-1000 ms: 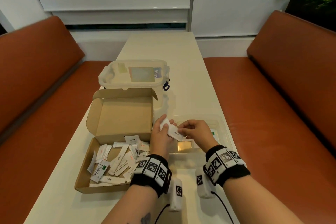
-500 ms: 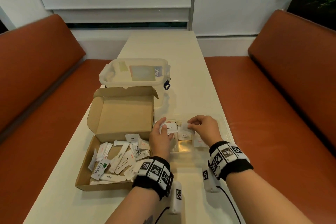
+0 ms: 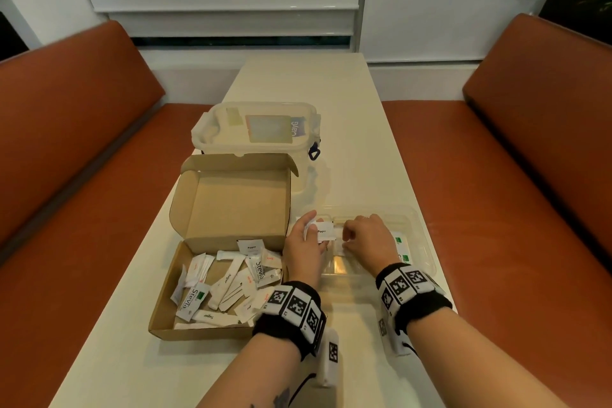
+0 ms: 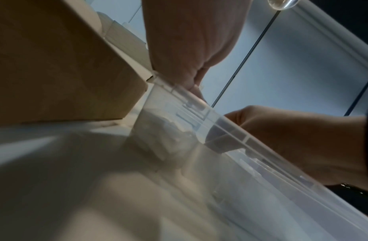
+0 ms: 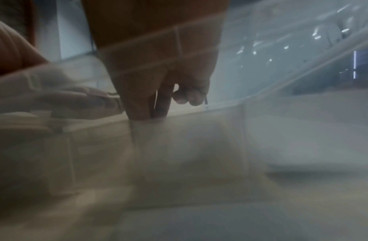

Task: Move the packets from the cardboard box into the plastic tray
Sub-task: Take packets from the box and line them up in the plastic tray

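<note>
Cream table [image 3: 347, 116] btwn orange benches, lidded tub upper centre. Cardboard box [image 3: 212, 275] lower left of frame, lid up, approx 15+ packets [image 3: 228, 281] left inside. Plastic tray [image 3: 420, 235] centre-right, few packets in already. Left hand [image 3: 303, 248] pinches Pepper packet [image 3: 325, 231] over tray's left end. Right hand [image 3: 367, 238] in tray, fingers curled; grip can't tell. Est. early stage, most still to move.
</note>
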### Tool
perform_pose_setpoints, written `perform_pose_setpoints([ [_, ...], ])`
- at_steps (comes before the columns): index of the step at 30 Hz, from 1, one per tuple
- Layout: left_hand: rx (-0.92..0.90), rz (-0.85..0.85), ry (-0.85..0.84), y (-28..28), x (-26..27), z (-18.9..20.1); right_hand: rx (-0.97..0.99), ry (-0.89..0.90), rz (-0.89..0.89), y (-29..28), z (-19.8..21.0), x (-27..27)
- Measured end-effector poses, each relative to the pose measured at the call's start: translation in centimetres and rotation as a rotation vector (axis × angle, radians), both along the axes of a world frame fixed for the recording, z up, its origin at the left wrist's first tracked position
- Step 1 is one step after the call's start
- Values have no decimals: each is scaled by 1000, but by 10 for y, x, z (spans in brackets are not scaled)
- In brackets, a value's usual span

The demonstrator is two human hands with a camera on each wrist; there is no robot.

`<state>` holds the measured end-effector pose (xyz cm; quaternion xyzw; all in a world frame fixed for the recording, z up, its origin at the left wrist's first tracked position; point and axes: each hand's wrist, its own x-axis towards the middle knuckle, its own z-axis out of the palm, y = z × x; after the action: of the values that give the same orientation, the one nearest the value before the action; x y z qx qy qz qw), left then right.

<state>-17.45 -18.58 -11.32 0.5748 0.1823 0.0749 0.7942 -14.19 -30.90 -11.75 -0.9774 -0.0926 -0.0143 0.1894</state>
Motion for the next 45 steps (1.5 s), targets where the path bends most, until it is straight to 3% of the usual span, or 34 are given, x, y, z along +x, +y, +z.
perform_pose_setpoints([
  [4,15,-14,-2,0,0,-1,-135,0,38,2,0,0],
  [11,68,-33,22,0,1,-3,-101,42,11,1,-3,2],
  [14,113,-36,27,1,2,-3,105,13,-38,3,0,1],
  [18,162,-40,27,1,2,-4,614,89,-113,9,17,-3],
  [22,183,-54,14,2,2,-5,758,193,-77,10,27,-6],
  [26,117,-52,22,2,4,-8,714,250,-97,5,28,-5],
  [31,5,-49,61,2,9,-12,606,96,-291,-9,25,1],
  [39,48,-15,70,2,9,-13,191,79,-225,-2,9,3],
  [45,51,-23,71,2,10,-14,81,77,-246,-1,4,3],
])
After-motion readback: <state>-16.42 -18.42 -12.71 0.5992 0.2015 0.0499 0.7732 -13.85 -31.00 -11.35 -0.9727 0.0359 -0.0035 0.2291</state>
